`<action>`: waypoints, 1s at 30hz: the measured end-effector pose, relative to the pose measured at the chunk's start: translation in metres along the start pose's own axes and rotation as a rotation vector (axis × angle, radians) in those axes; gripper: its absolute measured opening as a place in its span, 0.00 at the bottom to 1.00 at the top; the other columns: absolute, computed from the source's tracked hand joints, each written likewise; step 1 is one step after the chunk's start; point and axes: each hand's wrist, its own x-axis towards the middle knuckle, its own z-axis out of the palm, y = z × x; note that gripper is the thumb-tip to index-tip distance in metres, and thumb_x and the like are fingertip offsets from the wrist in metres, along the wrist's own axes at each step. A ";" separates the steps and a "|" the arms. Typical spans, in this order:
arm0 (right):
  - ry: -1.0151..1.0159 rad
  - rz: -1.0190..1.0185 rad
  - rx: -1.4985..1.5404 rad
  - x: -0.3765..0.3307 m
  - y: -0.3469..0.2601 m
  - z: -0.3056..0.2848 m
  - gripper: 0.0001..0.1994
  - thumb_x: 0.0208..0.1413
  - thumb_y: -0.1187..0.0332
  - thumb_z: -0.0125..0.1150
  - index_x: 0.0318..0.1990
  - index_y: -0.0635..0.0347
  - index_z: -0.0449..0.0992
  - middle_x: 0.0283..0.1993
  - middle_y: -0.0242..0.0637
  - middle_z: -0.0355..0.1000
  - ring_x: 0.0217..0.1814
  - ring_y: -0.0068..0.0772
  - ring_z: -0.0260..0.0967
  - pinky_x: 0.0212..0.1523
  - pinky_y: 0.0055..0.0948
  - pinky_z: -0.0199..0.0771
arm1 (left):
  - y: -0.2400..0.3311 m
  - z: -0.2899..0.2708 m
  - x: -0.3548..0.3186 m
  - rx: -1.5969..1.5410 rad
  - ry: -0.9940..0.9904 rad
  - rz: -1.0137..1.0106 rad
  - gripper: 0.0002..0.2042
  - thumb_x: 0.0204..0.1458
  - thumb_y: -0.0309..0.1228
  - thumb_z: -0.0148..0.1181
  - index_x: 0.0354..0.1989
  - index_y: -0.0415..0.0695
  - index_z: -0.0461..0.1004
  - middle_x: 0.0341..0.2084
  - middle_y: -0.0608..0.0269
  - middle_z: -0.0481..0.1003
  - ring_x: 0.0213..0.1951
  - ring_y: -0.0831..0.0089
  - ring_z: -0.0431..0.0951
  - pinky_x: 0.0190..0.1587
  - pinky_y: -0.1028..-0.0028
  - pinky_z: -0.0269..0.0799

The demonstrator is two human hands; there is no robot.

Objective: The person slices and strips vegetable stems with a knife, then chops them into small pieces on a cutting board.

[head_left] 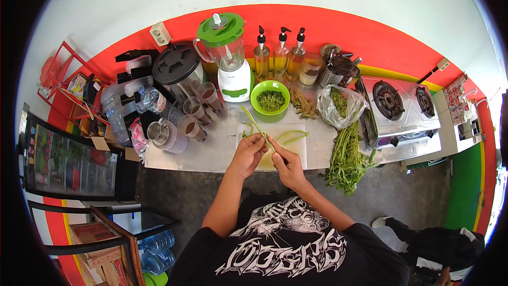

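1. Left hand [248, 154] is pinching a green stalk [253, 121] between thumb and fingers.
2. Right hand [289, 167] is curling its fingers in at the stalk's lower end; cannot tell if it is pinching the stalk only or also gripping a small tool.
3. Stalk is slanting up and left above the white cutting board [298, 149], its tip pointing toward the bowl.
4. Handling, judging by looks: stalk is probably weighing very little, staying fairly stiff but snapping or bruising under a hard squeeze; any damp skin is likely making it slippery.
5. Best hold: light pinch on the thicker lower part, the thin tip being likely to bend.
6. Loose cut stalks [293, 136] are lying on the board.
7. Green bowl [271, 117] is holding chopped greens [271, 100] just beyond.
8. Leafy bunch [346, 161] is drooping over the front edge of the table [211, 148], looking limp; lifting by the stems is seeming safer.
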 end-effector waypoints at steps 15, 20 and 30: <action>0.025 -0.029 -0.021 -0.012 0.002 -0.002 0.23 0.68 0.69 0.53 0.69 0.63 0.65 0.25 0.25 0.61 0.26 0.15 0.56 0.29 0.20 0.61 | -0.012 0.008 0.002 -0.161 0.126 0.041 0.07 0.65 0.31 0.56 0.45 0.42 0.76 0.37 0.68 0.78 0.38 0.82 0.75 0.42 0.81 0.72; 0.062 -0.124 -0.044 -0.009 -0.010 0.001 0.22 0.68 0.69 0.52 0.67 0.64 0.67 0.28 0.32 0.68 0.27 0.18 0.57 0.30 0.22 0.63 | -0.017 0.008 0.000 -0.176 0.067 0.059 0.07 0.64 0.31 0.56 0.44 0.43 0.76 0.38 0.68 0.78 0.40 0.81 0.76 0.45 0.79 0.72; 0.024 -0.036 -0.086 -0.008 -0.018 0.004 0.21 0.67 0.69 0.53 0.67 0.62 0.68 0.26 0.33 0.65 0.26 0.18 0.55 0.28 0.23 0.61 | -0.006 0.011 0.002 -0.177 0.059 0.117 0.06 0.64 0.30 0.56 0.43 0.41 0.75 0.38 0.68 0.76 0.42 0.79 0.75 0.49 0.77 0.72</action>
